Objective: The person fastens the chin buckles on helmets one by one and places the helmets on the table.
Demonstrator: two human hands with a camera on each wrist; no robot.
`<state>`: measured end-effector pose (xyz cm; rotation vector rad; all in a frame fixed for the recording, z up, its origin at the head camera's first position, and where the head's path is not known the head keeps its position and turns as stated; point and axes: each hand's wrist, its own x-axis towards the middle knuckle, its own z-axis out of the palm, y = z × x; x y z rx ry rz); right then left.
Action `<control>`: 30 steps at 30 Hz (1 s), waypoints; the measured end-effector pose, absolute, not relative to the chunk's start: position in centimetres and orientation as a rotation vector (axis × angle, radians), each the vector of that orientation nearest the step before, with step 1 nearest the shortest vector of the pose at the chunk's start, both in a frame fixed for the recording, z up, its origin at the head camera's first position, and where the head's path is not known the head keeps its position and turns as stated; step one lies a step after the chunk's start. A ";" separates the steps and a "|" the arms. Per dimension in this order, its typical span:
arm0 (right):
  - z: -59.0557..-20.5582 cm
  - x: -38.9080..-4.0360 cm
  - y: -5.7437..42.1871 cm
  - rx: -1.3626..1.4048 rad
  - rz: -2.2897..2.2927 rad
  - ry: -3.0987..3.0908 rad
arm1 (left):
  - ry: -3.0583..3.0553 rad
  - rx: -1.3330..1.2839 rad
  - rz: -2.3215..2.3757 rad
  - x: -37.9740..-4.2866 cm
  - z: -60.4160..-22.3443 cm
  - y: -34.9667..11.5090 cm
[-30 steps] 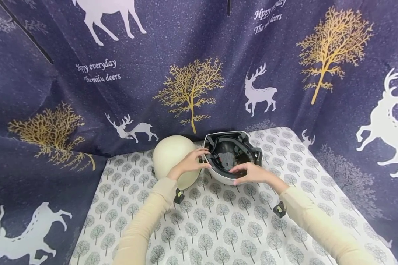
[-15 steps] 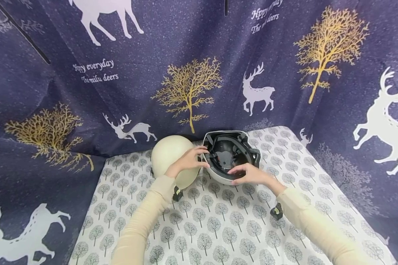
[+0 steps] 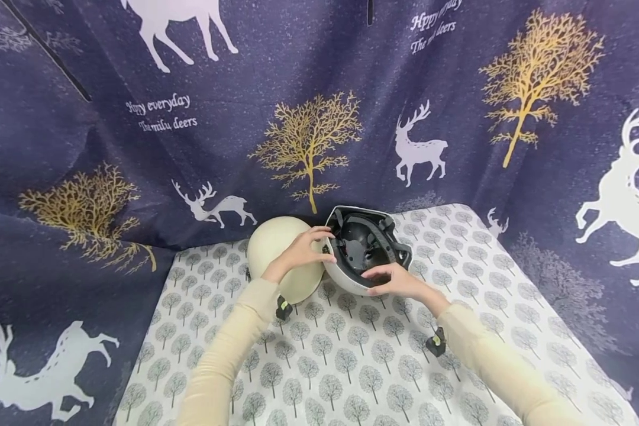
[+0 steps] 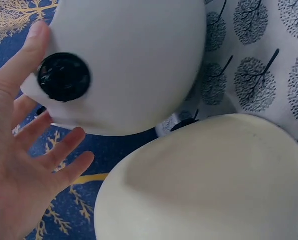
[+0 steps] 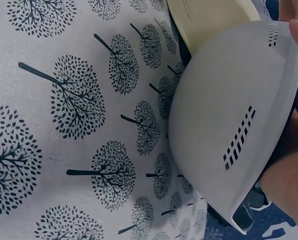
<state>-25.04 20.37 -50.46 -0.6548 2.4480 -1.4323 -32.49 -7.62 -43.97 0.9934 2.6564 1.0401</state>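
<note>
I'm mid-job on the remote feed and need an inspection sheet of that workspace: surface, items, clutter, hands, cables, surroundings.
Surface: tree-print cloth, white and grey.
Job's things: white helmet, black-lined opening facing up; cream helmet close beside it, dome up. Whether they touch is unclear.
Clutter: nothing seen.
Left hand: at the white helmet's side by a black knob; firmness of hold unclear.
Right hand: pinches the white helmet's near edge.
Cables: nothing seen.
Surroundings: dark blue curtain with deer and gold trees.
</note>
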 end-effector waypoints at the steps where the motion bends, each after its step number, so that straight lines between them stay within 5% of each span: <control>1: -50.5 -25.0 20.5 -0.641 -1.446 2.440 | 2.647 0.993 1.076 -32.5 -44.1 -7.5; 30: -49.8 -24.4 21.0 -0.671 -1.544 2.348 | 2.609 0.834 1.254 -31.7 -44.9 -5.2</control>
